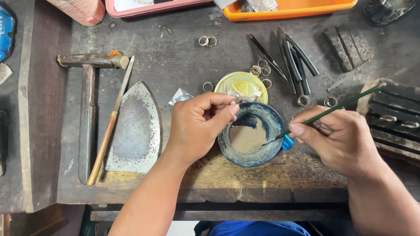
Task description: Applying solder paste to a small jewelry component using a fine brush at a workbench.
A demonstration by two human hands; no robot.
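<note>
**Blue bowl between two hands at centre frame**

Blue-glazed, the bowl [250,134] holds tan powder. The left hand [199,124] pinches a small ring [237,101] over its upper rim. The right hand [339,137] grips a thin green brush [332,109], tip dipped into the bowl. Just above sits a round yellow lid [241,86]. An orange tray [288,9] lies at the top edge, a crumpled clear packet [180,96] left of the lid.
</note>
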